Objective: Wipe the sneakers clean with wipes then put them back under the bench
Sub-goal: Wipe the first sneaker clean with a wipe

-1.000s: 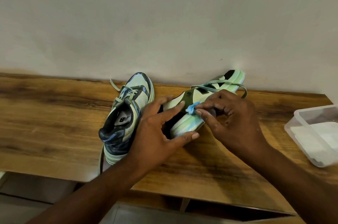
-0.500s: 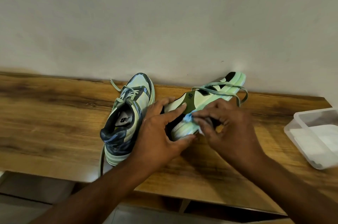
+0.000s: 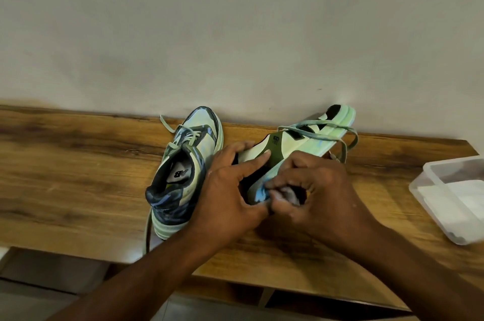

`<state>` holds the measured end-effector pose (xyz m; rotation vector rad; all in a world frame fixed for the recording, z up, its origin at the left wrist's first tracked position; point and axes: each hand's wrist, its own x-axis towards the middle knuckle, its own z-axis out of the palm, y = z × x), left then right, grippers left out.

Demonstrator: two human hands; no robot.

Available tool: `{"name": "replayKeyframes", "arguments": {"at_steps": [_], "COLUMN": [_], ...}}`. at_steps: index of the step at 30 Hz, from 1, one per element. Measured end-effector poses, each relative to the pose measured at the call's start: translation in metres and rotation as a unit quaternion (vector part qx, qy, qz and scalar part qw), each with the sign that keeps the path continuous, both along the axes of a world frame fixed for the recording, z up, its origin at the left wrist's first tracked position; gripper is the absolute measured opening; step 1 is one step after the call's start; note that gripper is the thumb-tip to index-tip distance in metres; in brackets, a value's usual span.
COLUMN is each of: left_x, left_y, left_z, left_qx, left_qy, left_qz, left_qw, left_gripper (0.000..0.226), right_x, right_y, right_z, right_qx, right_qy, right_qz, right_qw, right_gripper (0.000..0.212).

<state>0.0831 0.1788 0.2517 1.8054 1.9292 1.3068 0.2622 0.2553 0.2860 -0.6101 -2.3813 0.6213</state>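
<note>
Left hand (image 3: 230, 197) fingers clamped on tipped sneaker (image 3: 293, 153) heel at frame centre, right hand (image 3: 314, 189) fingers curled pinching grey wipe (image 3: 288, 193) against sole, wipe mostly hidden, second sneaker (image 3: 183, 171) upright left, wooden bench (image 3: 78, 176), plastic tub (image 3: 450, 197) cut off right edge.

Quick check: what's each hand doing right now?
Left hand: grips the tipped sneaker at its heel.
Right hand: pinches a wipe against that sneaker's heel.
</note>
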Motion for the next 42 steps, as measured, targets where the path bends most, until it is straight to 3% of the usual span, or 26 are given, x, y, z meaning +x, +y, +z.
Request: {"name": "replayKeyframes", "arguments": {"at_steps": [6,12,18,23,29,31,35,42], "left_x": [0.003,-0.001,0.002,0.001,0.002,0.003,-0.002,-0.004], "left_y": [-0.001,0.0,0.0,0.001,0.001,0.001,0.001,0.005], "left_z": [-0.001,0.002,0.0,0.002,0.0,0.0,0.003,0.003], "left_qx": [-0.004,-0.001,-0.004,0.003,0.004,0.011,-0.004,0.004], "left_qy": [0.006,-0.001,-0.003,-0.009,0.003,0.001,-0.002,-0.007], "left_qz": [0.004,-0.007,0.001,-0.008,-0.002,-0.004,-0.029,-0.041], "left_qw": [1.0,1.0,1.0,1.0,1.0,1.0,1.0,0.999], "left_gripper": [0.081,0.075,0.08,0.076,0.079,0.076,0.076,0.075], "right_x": [0.01,-0.001,0.006,-0.007,0.01,0.002,-0.004,0.013], "right_y": [0.032,0.006,0.032,0.004,0.033,0.024,0.002,0.026], "right_z": [0.002,0.003,0.003,0.003,0.004,0.001,0.004,0.007], "right_qx": [0.032,0.016,0.033,0.022,0.01,0.024,0.026,0.043], "right_qy": [0.031,-0.001,0.049,0.003,0.064,0.053,0.0,0.04], "right_qz": [-0.163,-0.029,-0.171,-0.038,-0.178,-0.161,-0.033,-0.154], "right_qw": [0.986,0.999,0.983,0.999,0.982,0.985,0.999,0.986], "right_gripper": [0.019,0.019,0.015,0.017,0.015,0.019,0.022,0.023]}}
